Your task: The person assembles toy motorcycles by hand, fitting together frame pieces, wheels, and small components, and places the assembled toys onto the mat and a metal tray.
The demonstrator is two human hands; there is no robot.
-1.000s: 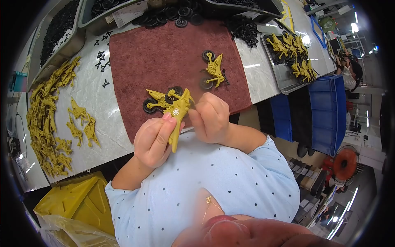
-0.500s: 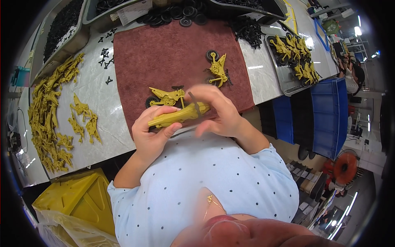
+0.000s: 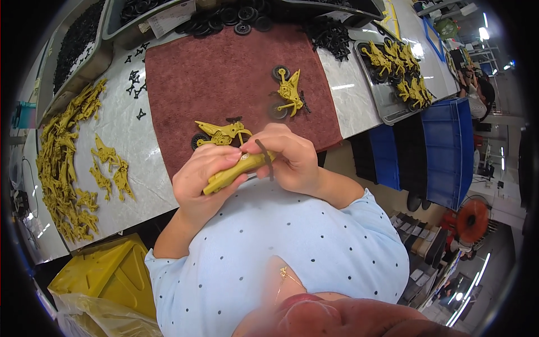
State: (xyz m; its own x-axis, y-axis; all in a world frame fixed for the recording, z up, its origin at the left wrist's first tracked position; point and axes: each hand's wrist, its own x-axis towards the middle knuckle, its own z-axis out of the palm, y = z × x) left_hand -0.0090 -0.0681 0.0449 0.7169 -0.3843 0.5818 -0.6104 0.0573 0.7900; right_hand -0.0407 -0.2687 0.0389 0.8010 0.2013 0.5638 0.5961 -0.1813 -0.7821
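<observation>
Here, left hand (image 3: 203, 174) & right hand (image 3: 289, 154) both gripping yellow toy-bike frame (image 3: 238, 168), white label (image 3: 168, 17) top-left by tray.

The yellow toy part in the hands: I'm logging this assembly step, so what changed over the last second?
The yellow part turned from hanging upright to lying nearly level, pulled nearer the chest. Both the left hand and the right hand kept hold; the right now pinches a thin black piece against it. The two toy motorbikes on the brown mat stayed put.
</observation>
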